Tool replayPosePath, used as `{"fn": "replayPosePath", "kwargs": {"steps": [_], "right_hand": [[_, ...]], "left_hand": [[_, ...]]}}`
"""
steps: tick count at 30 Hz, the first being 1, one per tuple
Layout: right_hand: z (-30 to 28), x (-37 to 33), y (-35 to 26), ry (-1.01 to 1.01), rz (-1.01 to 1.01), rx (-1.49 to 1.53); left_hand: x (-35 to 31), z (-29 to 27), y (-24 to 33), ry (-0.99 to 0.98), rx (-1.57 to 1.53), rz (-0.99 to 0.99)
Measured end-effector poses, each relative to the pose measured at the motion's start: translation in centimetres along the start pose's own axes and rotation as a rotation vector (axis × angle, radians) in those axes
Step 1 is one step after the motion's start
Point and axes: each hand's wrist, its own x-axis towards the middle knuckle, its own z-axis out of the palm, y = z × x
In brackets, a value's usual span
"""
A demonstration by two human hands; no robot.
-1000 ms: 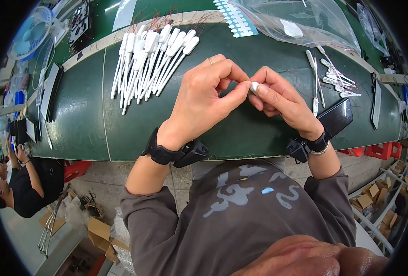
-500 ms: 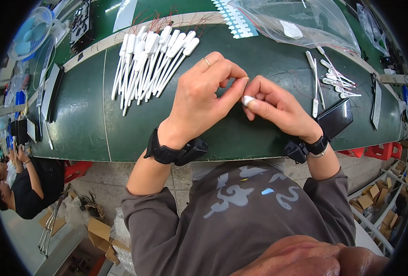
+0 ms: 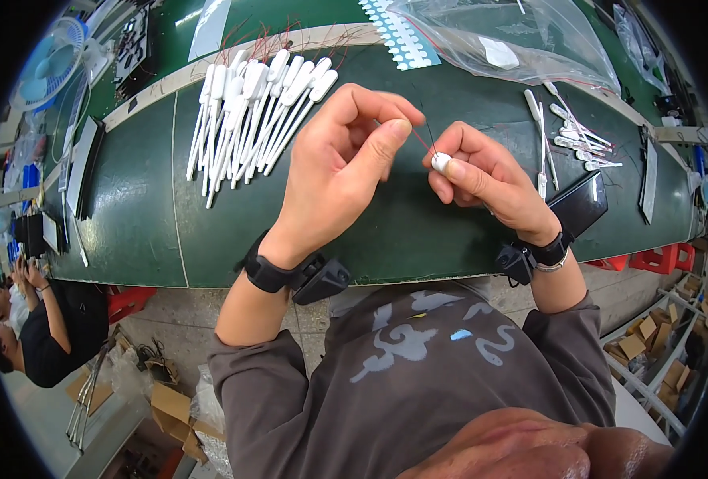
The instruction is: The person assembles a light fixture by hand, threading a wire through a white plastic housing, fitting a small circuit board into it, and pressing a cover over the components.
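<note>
My right hand [image 3: 490,180] is closed around a white plastic piece [image 3: 441,162]. Only its rounded end shows between thumb and fingers; the remainder is hidden in the hand. A thin red wire [image 3: 424,143] comes out of that end and runs up to my left hand [image 3: 342,152], which pinches it between thumb and forefinger. Beside it, a thin dark wire [image 3: 428,128] sticks up loose from the same end. To the left on the green table [image 3: 130,215] lies a fanned pile of white stick-like pieces [image 3: 246,112] with wide ends and red wires.
Smaller white pieces [image 3: 581,136] lie at the right, near a black flat rectangular object [image 3: 581,199]. A clear plastic bag [image 3: 522,48] and a light-blue perforated strip [image 3: 402,36] are at the back. A fan [image 3: 51,60] stands far left; another person [image 3: 47,327] sits at left.
My left hand has drawn back left and turned, with the red wire now visible between the hands. The white piece's end shows more fully in my right hand.
</note>
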Motion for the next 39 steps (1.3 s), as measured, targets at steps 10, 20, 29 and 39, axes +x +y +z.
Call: {"fn": "replayPosePath", "kwargs": {"steps": [10, 20, 29, 39], "right_hand": [[-0.1, 0.3, 0.9, -0.066, 0.067, -0.036], [0.2, -0.2, 0.5, -0.131, 0.088, 0.084], [-0.1, 0.1, 0.6, -0.023, 0.059, 0.157], [-0.1, 0.7, 0.8, 0.014, 0.040, 0.177]], "left_hand": [[-0.6, 0.7, -0.8, -0.177, -0.587, -0.313], [0.1, -0.3, 0.0, -0.247, -0.531, -0.233], [0.4, 0.3, -1.1, -0.105, 0.458, 0.444], [0.3, -0.1, -1.3, -0.097, 0.667, 0.573]]}}
